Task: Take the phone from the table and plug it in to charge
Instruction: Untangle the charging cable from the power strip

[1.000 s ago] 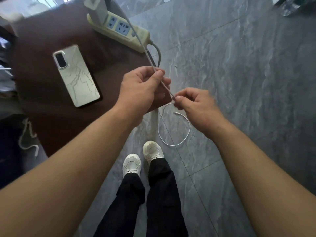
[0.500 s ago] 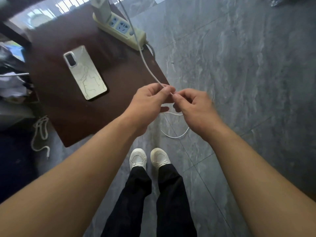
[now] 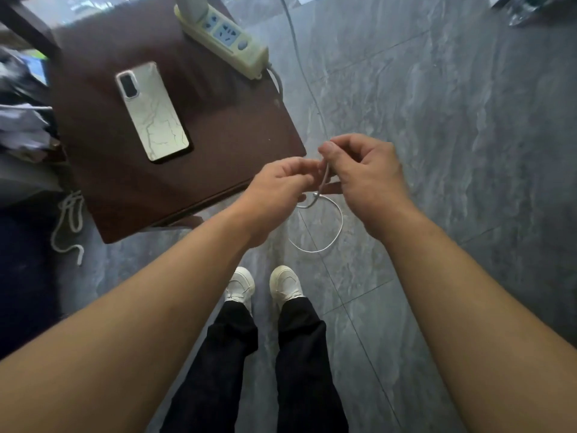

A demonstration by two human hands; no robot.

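— Where had you got to with the charging?

— I was sorting out the charging cable (image 3: 324, 179) before touching anything else. My right hand (image 3: 363, 179) had its grip pinched shut on the cable, thumb against forefinger, at the point where the cord came down from the power strip (image 3: 228, 35). My left hand (image 3: 281, 189) sat just beside it, fingers curled in toward the same stretch of cord; it looked closed on the cable as well, though the fingertips were partly hidden from me, so I would not swear to how firmly.

— And the phone?

— The phone (image 3: 152, 110) lay face down on the table (image 3: 224, 145), untouched, up and to the left of my left grip, well apart from both hands. The power strip was farther off again, at the table's far edge.

— What about the loose end of the cord?

— Below my grips it hung in a loop (image 3: 324, 232) over the floor (image 3: 452, 120), and a small plug end showed just under my left fingers. Too small to say which way it faced.

— So what did the next move need?

— As I judged it, I needed the plug end itself between my fingers, not the cord, and turned the right way round. One hand would then have to let go and fetch the phone, so that its port could meet the plug. The slack loop could snag on the table corner if I pulled carelessly.
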